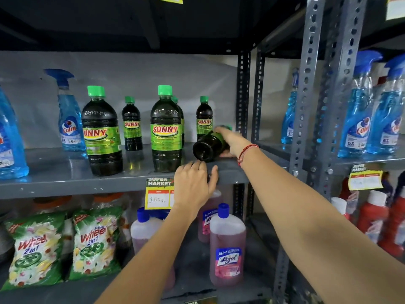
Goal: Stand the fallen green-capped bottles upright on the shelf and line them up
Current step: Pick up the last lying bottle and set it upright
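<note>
Green-capped bottle (209, 144), fallen: on its side at 3 o'clock end of the grey shelf (65, 181), base toward camera, cap pointing back toward the upright post (243, 93). Right hand (230, 140) laid over the neck and shoulder; grip curled around the bottle, thumb underneath. Left hand (194, 183) at the shelf's front lip, 6 o'clock of the fallen bottle; fingers loosely spread, pinching nothing, touching only the edge.

Already upright: two large bottles (102, 130) (166, 128) in front, small ones (131, 123) (204, 117) behind, another partly hidden. Rows ragged, gaps uneven.

Step in hand, by judgement: righting the last fallen bottle. Next move calls for lifting the neck end up and pivoting on the base, clear of the small bottle at 12 o'clock, just beside. Then seating flat, label forward, and sliding toward 9 o'clock into line with the large pair. Risk: knocking that rear small bottle during the swing.
</note>
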A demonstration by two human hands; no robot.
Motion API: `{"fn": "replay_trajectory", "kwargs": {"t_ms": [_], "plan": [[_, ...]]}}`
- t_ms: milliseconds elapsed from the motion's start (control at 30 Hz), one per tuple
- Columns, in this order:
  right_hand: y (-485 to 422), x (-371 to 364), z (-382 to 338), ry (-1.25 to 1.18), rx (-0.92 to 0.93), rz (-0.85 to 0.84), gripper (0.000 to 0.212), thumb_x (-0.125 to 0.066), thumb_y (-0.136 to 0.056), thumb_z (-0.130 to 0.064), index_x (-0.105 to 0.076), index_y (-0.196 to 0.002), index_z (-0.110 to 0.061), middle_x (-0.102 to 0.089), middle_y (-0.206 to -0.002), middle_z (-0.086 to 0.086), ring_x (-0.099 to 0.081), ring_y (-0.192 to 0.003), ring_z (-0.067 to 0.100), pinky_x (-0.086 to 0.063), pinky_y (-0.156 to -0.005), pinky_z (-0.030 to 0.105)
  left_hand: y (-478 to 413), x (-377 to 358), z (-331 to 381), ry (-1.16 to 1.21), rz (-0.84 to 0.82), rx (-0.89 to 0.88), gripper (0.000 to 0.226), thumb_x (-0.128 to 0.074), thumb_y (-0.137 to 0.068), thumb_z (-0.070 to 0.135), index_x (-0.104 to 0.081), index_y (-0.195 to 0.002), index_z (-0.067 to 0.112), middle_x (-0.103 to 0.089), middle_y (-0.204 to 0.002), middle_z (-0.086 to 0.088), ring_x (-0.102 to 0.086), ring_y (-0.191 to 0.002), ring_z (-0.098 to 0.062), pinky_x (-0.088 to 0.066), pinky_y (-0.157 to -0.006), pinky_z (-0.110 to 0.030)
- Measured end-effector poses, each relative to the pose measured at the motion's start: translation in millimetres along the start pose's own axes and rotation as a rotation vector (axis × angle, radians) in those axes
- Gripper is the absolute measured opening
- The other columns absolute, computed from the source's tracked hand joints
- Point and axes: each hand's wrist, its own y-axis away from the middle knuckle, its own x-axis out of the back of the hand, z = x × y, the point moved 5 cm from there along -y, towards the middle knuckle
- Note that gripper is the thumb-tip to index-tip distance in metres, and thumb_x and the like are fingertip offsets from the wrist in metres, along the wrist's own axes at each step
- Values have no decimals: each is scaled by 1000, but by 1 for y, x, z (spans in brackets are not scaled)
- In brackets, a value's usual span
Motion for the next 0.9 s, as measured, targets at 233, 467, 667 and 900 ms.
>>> {"fn": "replay_trajectory", "kwargs": {"t_ms": [233,467,667,900], "plan": [[26,19,-38,323,472,238,77,-83,-60,-42,-47,-117,-6,-55,-121,16,-57,-105,31,-52,-87,44,2,-1,0,13,77,11,46,-38,-90,35,-64,-63,6,-68,-60,-11,-64,-57,-29,-44,-54,-31],[30,19,-23,455,652,204,83,-80,-64,-44,-40,-126,-8,-48,-128,15,-45,-119,28,-38,-95,37,2,-4,0,7,68,15,49,-35,-92,36,-67,-69,7,-71,-65,-10,-65,-61,-29,-44,-57,-33],[18,20,-5,361,466,0,66,-75,-70,-34,-44,-126,-14,-54,-106,0,-53,-110,21,-38,-83,27,3,-4,1,12,37,26,48,-36,-93,36,-68,-74,6,-72,-69,-11,-66,-66,-29,-43,-59,-34],[21,12,-5,388,544,-2,81,-81,-61,-40,-42,-127,-14,-57,-123,6,-52,-113,20,-43,-93,34,2,-4,2,16,5,32,47,-35,-93,36,-68,-77,6,-72,-74,-11,-66,-70,-29,-42,-62,-35]]}}
